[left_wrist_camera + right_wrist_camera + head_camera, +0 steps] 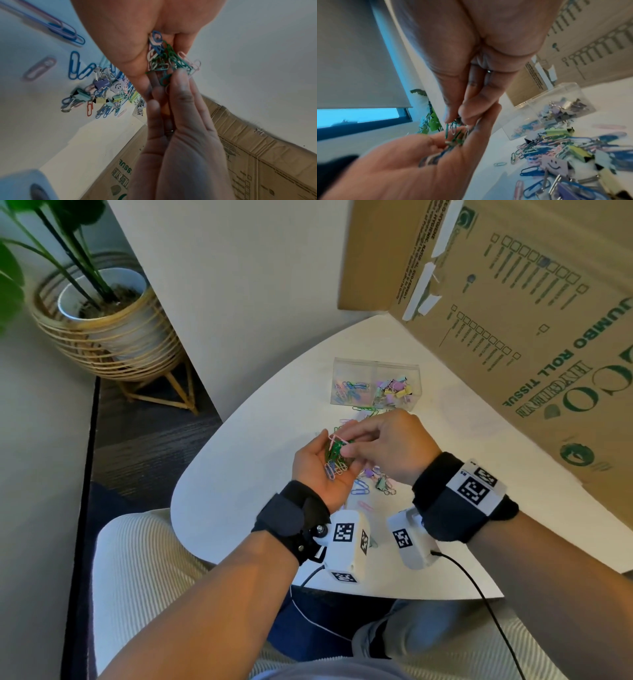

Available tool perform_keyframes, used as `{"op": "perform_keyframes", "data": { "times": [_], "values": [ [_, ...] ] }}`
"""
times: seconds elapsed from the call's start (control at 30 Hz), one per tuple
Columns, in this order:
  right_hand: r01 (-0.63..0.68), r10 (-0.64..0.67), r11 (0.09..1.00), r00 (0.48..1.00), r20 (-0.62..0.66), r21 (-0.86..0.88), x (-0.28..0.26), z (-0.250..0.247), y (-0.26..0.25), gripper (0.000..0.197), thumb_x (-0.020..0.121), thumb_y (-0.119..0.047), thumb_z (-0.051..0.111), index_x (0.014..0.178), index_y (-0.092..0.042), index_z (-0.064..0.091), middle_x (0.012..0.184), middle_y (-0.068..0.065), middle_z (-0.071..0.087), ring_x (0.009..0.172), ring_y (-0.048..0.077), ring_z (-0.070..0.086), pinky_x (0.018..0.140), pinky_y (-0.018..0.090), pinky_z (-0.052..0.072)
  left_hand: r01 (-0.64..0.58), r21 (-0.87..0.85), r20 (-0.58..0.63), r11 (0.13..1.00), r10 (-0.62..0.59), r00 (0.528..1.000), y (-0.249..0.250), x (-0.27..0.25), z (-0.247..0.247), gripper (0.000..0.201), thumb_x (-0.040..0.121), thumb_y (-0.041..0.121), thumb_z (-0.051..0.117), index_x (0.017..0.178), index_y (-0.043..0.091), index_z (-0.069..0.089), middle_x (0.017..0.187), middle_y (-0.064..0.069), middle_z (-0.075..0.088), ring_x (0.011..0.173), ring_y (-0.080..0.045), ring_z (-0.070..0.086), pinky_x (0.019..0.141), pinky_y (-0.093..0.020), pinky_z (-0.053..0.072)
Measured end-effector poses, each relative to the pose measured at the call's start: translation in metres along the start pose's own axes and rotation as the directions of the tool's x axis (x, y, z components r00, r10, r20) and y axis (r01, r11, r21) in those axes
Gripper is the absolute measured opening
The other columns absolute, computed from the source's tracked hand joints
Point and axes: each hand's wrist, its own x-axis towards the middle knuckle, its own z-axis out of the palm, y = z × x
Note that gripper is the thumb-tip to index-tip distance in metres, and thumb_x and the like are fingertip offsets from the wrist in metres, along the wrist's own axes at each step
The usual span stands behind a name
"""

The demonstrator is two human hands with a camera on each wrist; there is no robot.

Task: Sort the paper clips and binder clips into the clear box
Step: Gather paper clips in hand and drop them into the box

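My left hand (317, 470) is turned palm up over the white table (239, 474) and cups a tangled bunch of green, blue and pink paper clips (337, 458). My right hand (383, 446) reaches into that palm and pinches some of the clips between thumb and forefinger (453, 115). The left wrist view shows the bunch (164, 60) against the palm with the right fingers (180, 94) on it. The clear box (376, 363) stands beyond the hands; its left half holds paper clips and its right half holds binder clips.
A loose pile of paper clips and binder clips (375, 481) lies on the table under and just right of my hands, also visible as the pile (565, 155) near the box (556, 97). A cardboard box (513, 320) walls the right side. A potted plant (102, 313) stands far left.
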Motion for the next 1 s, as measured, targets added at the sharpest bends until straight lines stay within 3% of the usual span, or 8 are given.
{"op": "perform_keyframes", "data": {
  "times": [0.2,0.3,0.47,0.57,0.67,0.77,0.9,1.0],
  "values": [
    [-0.033,0.033,0.999,0.999,-0.006,0.017,0.004,-0.010,0.000,0.019,0.078,-0.007,0.078,0.083,-0.024,0.074,0.071,0.005,0.075,0.057,0.012,0.065,0.068,0.034,0.059,-0.014,-0.015,-0.060,1.000,0.013,0.998,0.005,0.002,-0.005,0.044,0.102,0.029,0.030,0.108,-0.001,0.062,0.092,-0.017,0.070,0.063,-0.024,0.067,0.058,-0.029,0.058],
    [-0.017,0.018,0.997,1.000,0.008,-0.070,0.006,-0.013,-0.002,0.014,0.079,-0.010,0.078,0.089,-0.020,0.077,0.072,0.004,0.075,0.057,0.012,0.060,0.070,0.036,0.058,-0.012,-0.013,-0.066,1.000,0.011,0.998,0.005,0.001,-0.003,0.044,0.102,0.030,0.031,0.110,0.000,0.063,0.098,-0.016,0.068,0.065,-0.023,0.066,0.063,-0.030,0.057],
    [0.062,-0.050,0.972,0.997,0.059,-0.229,0.005,-0.019,-0.010,0.018,0.081,-0.010,0.075,0.093,-0.024,0.078,0.059,-0.022,0.066,0.057,-0.003,0.060,0.064,0.015,0.054,0.007,-0.036,-0.035,0.999,-0.008,0.999,0.002,-0.002,-0.002,0.051,0.101,0.031,0.029,0.135,-0.002,0.047,0.136,-0.023,0.051,0.093,-0.028,0.064,0.084,-0.037,0.054],
    [0.072,-0.051,0.967,0.994,0.092,-0.244,0.006,-0.021,-0.010,0.020,0.081,-0.009,0.073,0.095,-0.022,0.078,0.073,-0.012,0.073,0.063,-0.008,0.064,0.067,0.014,0.054,0.017,-0.057,-0.018,0.998,-0.018,1.000,0.000,-0.004,-0.001,0.050,0.101,0.029,0.030,0.136,-0.003,0.046,0.132,-0.024,0.054,0.091,-0.030,0.066,0.082,-0.039,0.057],
    [0.066,-0.048,0.977,0.995,0.093,-0.204,0.009,-0.022,-0.006,0.019,0.083,-0.010,0.073,0.100,-0.017,0.077,0.075,-0.001,0.076,0.075,0.011,0.072,0.076,0.030,0.059,0.001,-0.091,-0.034,0.996,-0.004,0.999,0.000,-0.003,-0.001,0.045,0.102,0.027,0.032,0.125,-0.005,0.054,0.108,-0.024,0.063,0.084,-0.030,0.068,0.080,-0.041,0.057],
    [0.042,-0.036,0.997,0.996,0.087,-0.062,0.013,-0.024,-0.002,0.016,0.082,-0.006,0.074,0.097,-0.013,0.075,0.073,0.001,0.075,0.069,0.019,0.071,0.071,0.033,0.059,-0.007,-0.078,-0.057,0.997,0.002,0.998,0.001,-0.004,-0.003,0.044,0.101,0.027,0.032,0.119,-0.005,0.057,0.104,-0.024,0.066,0.089,-0.031,0.068,0.084,-0.043,0.055],
    [0.017,-0.001,0.986,0.995,-0.096,0.165,0.035,-0.036,-0.004,0.018,0.079,-0.002,0.076,0.093,-0.012,0.073,0.086,0.023,0.072,0.060,0.016,0.062,0.068,0.027,0.059,0.001,-0.102,-0.054,0.995,-0.006,0.999,0.003,-0.006,-0.005,0.045,0.102,0.026,0.031,0.110,-0.008,0.060,0.105,-0.025,0.068,0.089,-0.036,0.070,0.083,-0.047,0.053],
    [0.033,0.012,0.976,0.979,-0.201,0.217,0.061,-0.042,-0.011,0.016,0.080,0.001,0.075,0.093,-0.008,0.073,0.081,0.022,0.069,0.059,0.019,0.058,0.071,0.031,0.058,0.009,-0.105,-0.059,0.994,-0.016,0.998,0.004,-0.008,-0.009,0.045,0.102,0.026,0.032,0.110,-0.008,0.060,0.107,-0.026,0.068,0.090,-0.036,0.070,0.082,-0.047,0.054]
  ]
}}
